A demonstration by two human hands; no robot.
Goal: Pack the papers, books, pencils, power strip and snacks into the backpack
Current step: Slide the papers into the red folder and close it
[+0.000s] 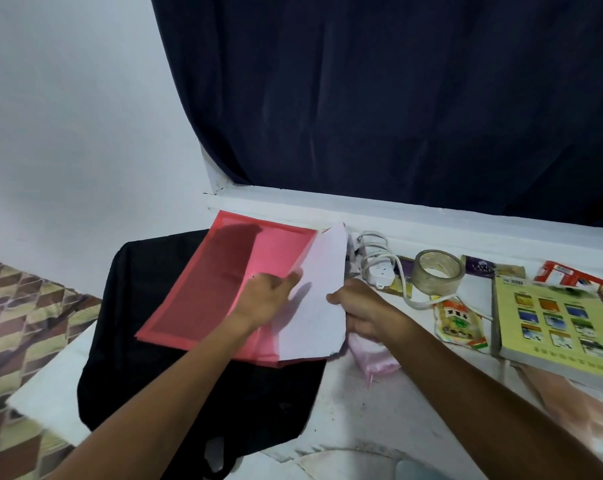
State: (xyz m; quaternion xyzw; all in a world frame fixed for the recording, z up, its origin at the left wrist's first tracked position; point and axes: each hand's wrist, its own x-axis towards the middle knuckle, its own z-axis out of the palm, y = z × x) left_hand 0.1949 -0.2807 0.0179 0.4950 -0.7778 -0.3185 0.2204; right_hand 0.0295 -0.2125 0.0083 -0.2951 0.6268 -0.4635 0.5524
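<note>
A black backpack [147, 327] lies flat on the white table. On it rests a pink translucent folder [210, 282] with white paper [313, 306] sticking out of its right side. My left hand [268, 299] pinches the folder's flap where the paper enters. My right hand [365, 310] grips the paper's right edge. To the right lie a white power strip [376, 261] with its cord, a yellow snack pouch [459, 323], a green-yellow book [556, 327] and a red snack packet [570, 275].
A roll of clear tape [438, 271] stands beside the power strip. A pale pink bag [372, 355] lies under my right wrist. A dark curtain [397, 98] hangs above the white sill [327, 206]. A patterned bedspread [19, 313] lies at the left.
</note>
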